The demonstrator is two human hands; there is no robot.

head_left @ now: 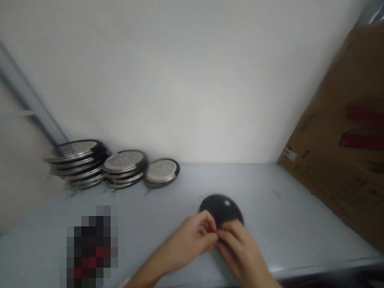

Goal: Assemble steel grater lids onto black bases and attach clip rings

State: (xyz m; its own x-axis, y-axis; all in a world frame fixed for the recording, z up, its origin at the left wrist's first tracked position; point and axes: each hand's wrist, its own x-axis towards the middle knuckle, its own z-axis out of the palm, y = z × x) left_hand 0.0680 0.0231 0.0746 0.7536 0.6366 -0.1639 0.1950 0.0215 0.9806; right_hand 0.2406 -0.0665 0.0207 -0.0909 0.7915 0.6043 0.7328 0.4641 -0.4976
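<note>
Left hand (186,244) and right hand (238,250) are pinched up together at the near edge of a round black disc (221,209) lying on the worktop (285,224). Can't really tell what the fingers have hold of. Stacks of perforated steel discs (124,162) sit off to the left.

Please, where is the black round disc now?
In the head view, the black round disc sits on the grey table, its near edge under the left hand and right hand.

Nothing legible: cardboard box (327,120) at 2 o'clock has big red print (363,138), white sticker (289,153), tiny blk txt, all too blurred to read.
</note>
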